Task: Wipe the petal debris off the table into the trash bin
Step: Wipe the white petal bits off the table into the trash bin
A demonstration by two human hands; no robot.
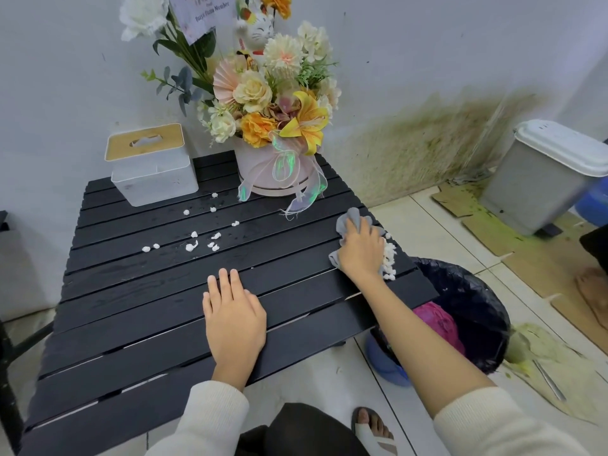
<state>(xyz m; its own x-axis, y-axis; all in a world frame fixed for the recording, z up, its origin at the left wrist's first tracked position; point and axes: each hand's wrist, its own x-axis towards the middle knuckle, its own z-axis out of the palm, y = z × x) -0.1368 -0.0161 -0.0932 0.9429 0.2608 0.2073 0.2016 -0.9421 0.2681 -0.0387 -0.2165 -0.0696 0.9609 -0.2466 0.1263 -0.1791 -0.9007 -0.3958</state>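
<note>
My right hand [360, 246] presses a grey cloth [349, 222] on the right edge of the black slatted table [138, 324]. A heap of white petal debris [389, 258] lies bunched against the cloth at that edge. Just below it stands the trash bin [470, 297], lined with a black bag, with something pink inside. More white petal bits [194, 245] are scattered over the table's middle. My left hand [232, 315] rests flat on the table, fingers straight.
A white tissue box [151, 166] with a wooden lid and a flower arrangement [273, 126] in a pink pot stand at the table's back. On the floor at right are a grey lidded bin [546, 179] and cardboard sheets [526, 255]. My sandalled foot [371, 429] is below.
</note>
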